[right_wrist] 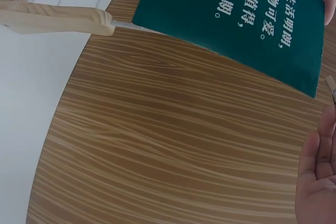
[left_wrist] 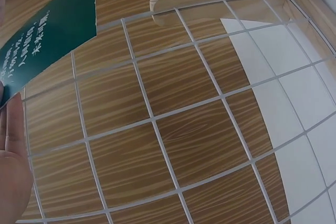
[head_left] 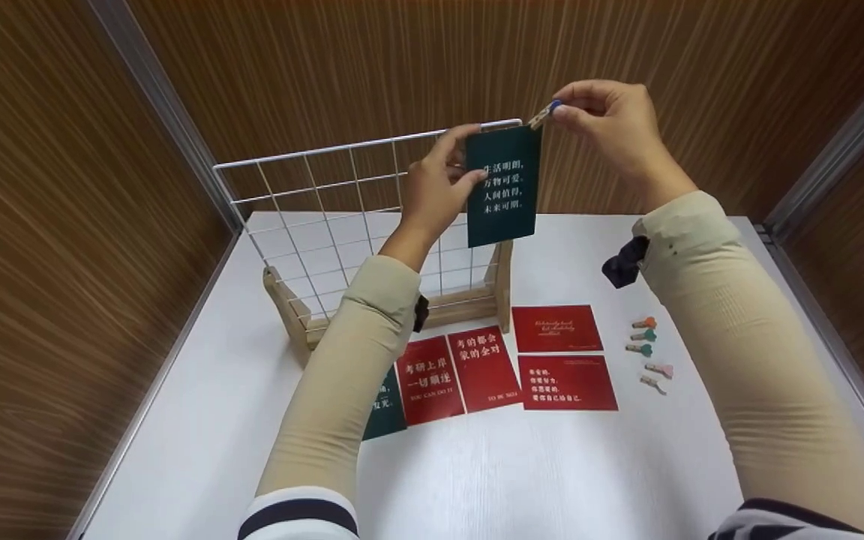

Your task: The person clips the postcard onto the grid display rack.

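A dark green card (head_left: 503,187) with white lettering hangs upright against the right end of a white wire grid (head_left: 357,180). My left hand (head_left: 439,184) pinches its left edge, thumb in front and fingers behind. With thumb and fingertips, my right hand (head_left: 616,120) pinches the blue end of a small wooden clothespin (head_left: 542,115), whose tip is right at the card's top right corner. In the right wrist view, the card (right_wrist: 236,24) spans the top, with the right hand (right_wrist: 320,177) at the right edge. The left wrist view shows the card (left_wrist: 52,35) beside the grid wires.
The grid stands in a wooden base (head_left: 503,289) on a white table (head_left: 477,472). In front lie several red cards (head_left: 432,379) and another green card (head_left: 387,412), partly behind the left sleeve. Several small clothespins (head_left: 642,349) lie at the right. Wood-grain walls surround the table.
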Demonstrator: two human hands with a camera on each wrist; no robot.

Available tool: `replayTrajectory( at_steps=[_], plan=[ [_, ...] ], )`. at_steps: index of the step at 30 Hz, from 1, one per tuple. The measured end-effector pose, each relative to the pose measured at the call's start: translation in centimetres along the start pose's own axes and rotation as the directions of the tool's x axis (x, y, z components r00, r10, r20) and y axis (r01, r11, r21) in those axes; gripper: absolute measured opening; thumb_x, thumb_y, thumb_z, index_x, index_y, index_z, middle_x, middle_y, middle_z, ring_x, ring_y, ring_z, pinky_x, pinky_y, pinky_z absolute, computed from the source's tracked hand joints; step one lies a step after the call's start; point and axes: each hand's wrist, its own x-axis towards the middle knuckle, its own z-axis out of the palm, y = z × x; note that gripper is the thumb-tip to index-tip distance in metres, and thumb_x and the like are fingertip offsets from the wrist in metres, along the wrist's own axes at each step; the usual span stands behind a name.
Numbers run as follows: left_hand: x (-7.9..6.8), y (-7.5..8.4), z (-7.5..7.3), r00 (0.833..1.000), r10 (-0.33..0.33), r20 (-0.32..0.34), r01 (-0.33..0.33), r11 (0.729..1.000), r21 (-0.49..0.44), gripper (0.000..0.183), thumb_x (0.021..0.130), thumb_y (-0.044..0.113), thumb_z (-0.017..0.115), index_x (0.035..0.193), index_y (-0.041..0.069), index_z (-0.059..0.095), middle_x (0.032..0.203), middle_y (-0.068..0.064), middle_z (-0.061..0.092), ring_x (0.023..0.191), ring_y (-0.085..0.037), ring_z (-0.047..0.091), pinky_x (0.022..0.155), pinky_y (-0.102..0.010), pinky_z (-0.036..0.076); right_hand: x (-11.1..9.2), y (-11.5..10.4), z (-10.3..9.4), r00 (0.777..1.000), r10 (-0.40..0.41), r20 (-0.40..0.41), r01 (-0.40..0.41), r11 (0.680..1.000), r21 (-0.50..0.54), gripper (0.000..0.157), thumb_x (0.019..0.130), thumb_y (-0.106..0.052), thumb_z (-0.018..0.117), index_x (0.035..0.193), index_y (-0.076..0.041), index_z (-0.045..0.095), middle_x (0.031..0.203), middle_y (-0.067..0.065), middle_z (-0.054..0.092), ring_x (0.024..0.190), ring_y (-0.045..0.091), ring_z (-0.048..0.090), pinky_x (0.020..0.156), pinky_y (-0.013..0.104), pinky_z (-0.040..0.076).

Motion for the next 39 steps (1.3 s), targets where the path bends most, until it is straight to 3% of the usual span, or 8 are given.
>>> replayTrajectory(
  at_steps=[7, 15, 29, 39],
  plan=[
    [0.2, 0.1, 0.1, 1.0, -0.012, -0.008, 0.012, 1.0, 0.002, 0.05, 0.078, 0.011, 0.063, 0.123, 0.023, 0.044, 0.087, 0.001, 0.054, 0.08, -0.005, 0.057, 0.074, -0.018, 0.044, 0.6, -0.8, 0.8, 0.999, -0.032, 0.012, 0.033, 0.998, -0.058, 0.021, 0.077, -0.017, 0.06, 0.094, -0.005, 0.066, 0.09, 0.006, 0.062, 0.083, 0.017, 0.056, 0.081, 0.023, 0.042],
    [0.3, 0.3, 0.2, 1.0, -0.017, -0.02, 0.017, 1.0, 0.008, 0.05, 0.078, 0.01, 0.062, 0.123, 0.022, 0.043, 0.086, 0.001, 0.056, 0.079, -0.004, 0.057, 0.073, -0.017, 0.044, 2.4, 0.3, 1.4, 0.998, -0.059, 0.017, 0.06, 0.991, -0.119, 0.023, 0.076, -0.024, 0.06, 0.093, -0.011, 0.067, 0.089, 0.004, 0.063, 0.082, 0.015, 0.057, 0.081, 0.024, 0.042],
    [0.3, 0.4, 0.2, 0.998, -0.051, -0.024, 0.05, 0.999, -0.017, 0.05, 0.079, 0.009, 0.06, 0.124, 0.023, 0.043, 0.085, 0.001, 0.056, 0.077, -0.005, 0.058, 0.072, -0.018, 0.044, 2.9, -1.3, 2.3, 0.997, -0.034, 0.063, 0.051, 0.955, -0.293, 0.026, 0.079, -0.028, 0.055, 0.097, -0.014, 0.067, 0.092, 0.003, 0.062, 0.082, 0.014, 0.056, 0.079, 0.023, 0.043],
    [0.4, 0.5, 0.6, 0.998, -0.052, -0.043, 0.052, 0.999, 0.012, 0.049, 0.08, 0.009, 0.06, 0.123, 0.023, 0.043, 0.085, 0.001, 0.056, 0.076, -0.004, 0.057, 0.071, -0.018, 0.044, 3.0, -1.7, 2.5, 0.995, -0.008, 0.101, 0.041, 0.942, -0.332, 0.025, 0.079, -0.03, 0.055, 0.095, -0.014, 0.067, 0.09, 0.004, 0.061, 0.083, 0.019, 0.056, 0.079, 0.025, 0.044]
  ],
)
